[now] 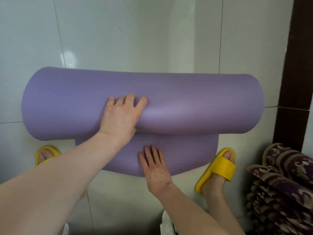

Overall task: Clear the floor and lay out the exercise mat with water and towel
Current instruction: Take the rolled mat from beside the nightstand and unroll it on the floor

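Observation:
A purple exercise mat lies on the white tiled floor, mostly rolled into a thick roll across the middle of the view. A short ribbed flap of it lies flat toward me. My left hand rests on the roll's near side, fingers curled over its surface. My right hand presses flat on the unrolled flap, fingers spread. No water or towel shows.
My feet in yellow slippers stand either side of the flap, the left one partly hidden by my arm. A dark patterned fabric pile sits at the lower right. A dark wooden frame runs up the right edge.

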